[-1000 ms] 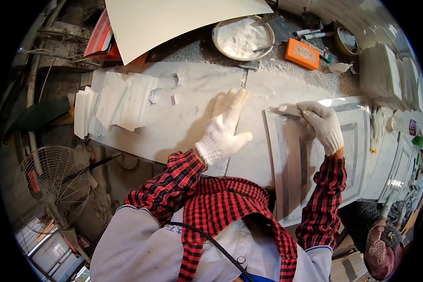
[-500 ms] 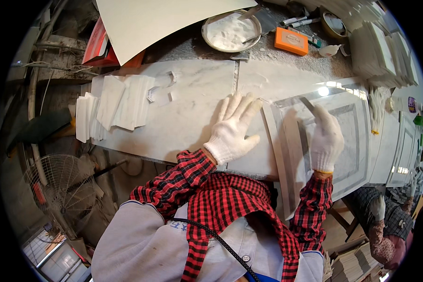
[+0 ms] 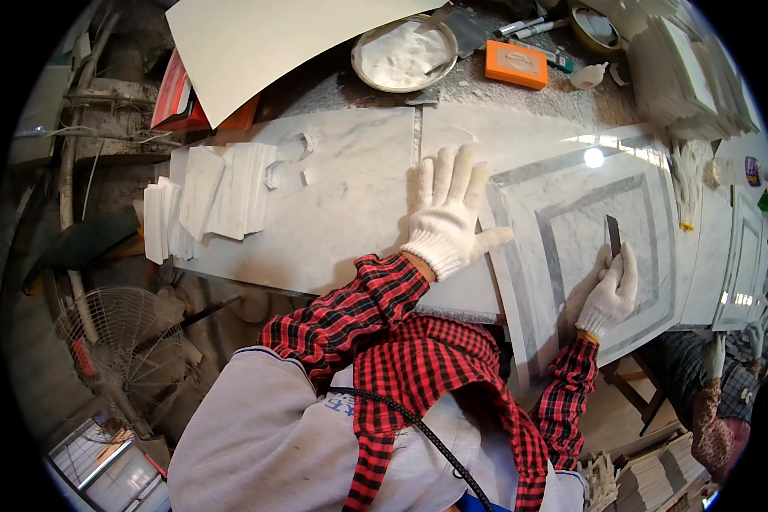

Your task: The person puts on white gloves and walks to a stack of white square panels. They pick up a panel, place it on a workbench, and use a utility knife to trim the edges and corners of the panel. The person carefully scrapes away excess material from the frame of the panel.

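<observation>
My left hand (image 3: 454,218), in a white knit glove, lies flat with fingers spread on a white marble slab (image 3: 350,205). Its thumb reaches to the edge of a marble panel (image 3: 572,243) inlaid with grey bands, one framed inside the other. Over the panel's middle, my gloved right hand (image 3: 610,294) grips a thin dark flat blade (image 3: 613,232) that points away from me. I cannot tell whether the blade touches the surface.
Stacked marble strips (image 3: 230,188) lie at the left. Behind stand a bowl of white powder (image 3: 401,53), an orange box (image 3: 516,64), a small white bottle (image 3: 587,76) and stacked tiles (image 3: 674,77). A fan (image 3: 115,341) is lower left; a co-worker (image 3: 725,384) is at right.
My right hand has moved down and right with the blade, from the panel's left side to its middle. My left hand has shifted right, its thumb now at the panel's edge.
</observation>
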Demonstrator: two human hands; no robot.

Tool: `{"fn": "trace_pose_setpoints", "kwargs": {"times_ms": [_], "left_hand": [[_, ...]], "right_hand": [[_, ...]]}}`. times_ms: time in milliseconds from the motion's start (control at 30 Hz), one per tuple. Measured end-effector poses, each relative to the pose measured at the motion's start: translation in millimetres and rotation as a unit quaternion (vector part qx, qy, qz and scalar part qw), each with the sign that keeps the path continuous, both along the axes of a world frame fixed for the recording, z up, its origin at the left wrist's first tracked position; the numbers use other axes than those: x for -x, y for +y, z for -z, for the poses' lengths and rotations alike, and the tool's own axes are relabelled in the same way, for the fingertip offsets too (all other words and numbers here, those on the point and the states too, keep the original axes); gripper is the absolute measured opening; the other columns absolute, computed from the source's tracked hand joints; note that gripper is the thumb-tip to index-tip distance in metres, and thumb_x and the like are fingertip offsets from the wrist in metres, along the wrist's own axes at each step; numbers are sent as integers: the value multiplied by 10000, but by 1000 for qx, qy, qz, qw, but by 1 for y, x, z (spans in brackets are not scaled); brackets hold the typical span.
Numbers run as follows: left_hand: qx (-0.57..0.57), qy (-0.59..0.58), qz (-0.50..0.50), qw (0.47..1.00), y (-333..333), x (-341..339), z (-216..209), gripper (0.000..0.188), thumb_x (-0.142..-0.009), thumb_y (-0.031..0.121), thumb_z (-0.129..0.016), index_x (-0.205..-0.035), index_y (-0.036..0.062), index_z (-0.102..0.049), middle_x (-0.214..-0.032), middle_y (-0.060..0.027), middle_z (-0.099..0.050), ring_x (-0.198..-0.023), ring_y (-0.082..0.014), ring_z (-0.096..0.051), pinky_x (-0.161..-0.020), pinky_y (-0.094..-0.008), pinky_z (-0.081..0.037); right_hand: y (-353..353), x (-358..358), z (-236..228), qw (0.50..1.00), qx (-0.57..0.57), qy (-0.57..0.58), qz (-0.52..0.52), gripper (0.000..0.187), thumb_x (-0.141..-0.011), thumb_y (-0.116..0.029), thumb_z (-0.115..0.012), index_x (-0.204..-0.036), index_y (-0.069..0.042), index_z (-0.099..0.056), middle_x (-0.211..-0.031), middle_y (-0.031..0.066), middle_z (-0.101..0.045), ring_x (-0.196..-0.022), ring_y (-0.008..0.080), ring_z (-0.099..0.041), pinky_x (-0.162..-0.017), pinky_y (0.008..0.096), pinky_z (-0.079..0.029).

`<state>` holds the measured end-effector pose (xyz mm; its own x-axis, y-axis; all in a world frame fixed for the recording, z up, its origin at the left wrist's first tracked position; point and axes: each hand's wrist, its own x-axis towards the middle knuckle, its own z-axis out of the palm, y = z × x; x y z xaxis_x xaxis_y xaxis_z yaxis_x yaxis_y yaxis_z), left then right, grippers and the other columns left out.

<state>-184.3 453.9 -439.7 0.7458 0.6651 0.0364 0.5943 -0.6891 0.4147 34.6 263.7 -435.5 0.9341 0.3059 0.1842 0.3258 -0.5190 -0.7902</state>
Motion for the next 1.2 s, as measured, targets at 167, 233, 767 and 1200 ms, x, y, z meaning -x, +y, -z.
{"fn": "trace_pose_setpoints", "kwargs": {"times_ms": [167, 233, 767, 1200], "left_hand": [[6, 1, 46, 999, -10, -7, 0, 1043, -853, 687, -624, -1572, 3, -301, -1667, -238, -178, -1545, -457, -79, -1236, -594, -18], [-8, 17, 13, 1000, -5, -5, -2, 1044, -856, 689, -620, -1572, 1, -299, -1670, -241, -167, -1550, -454, -62, -1238, -589, -8], [46, -21, 334, 941, -22, -5, -17, 777, -914, 557, -630, -1497, 71, -465, -1585, -209, -406, -1508, -374, -311, -1246, -561, -154], [-110, 90, 85, 986, 46, -14, -11, 776, -986, 631, -447, -1579, 138, -363, -1665, -134, -293, -1555, -331, -212, -1275, -512, -35]], "right_hand": [[3, 2, -2, 1000, -22, 12, -3, 268, -1006, -49, -596, -1243, -11, -714, -1137, 105, -729, -880, 118, -664, -732, 238, -523], [3, 1, 0, 1000, -25, 9, -6, 266, -1004, -42, -597, -1241, -7, -713, -1140, 109, -730, -897, 125, -669, -738, 238, -526], [3, 0, 0, 999, -37, 22, -5, 259, -996, -32, -602, -1229, -2, -713, -1150, 114, -731, -945, 149, -688, -800, 259, -549], [7, -1, -9, 1000, -18, 17, -3, 279, -994, -64, -602, -1247, -12, -708, -1204, 139, -730, -1099, 225, -692, -962, 323, -527]]}}
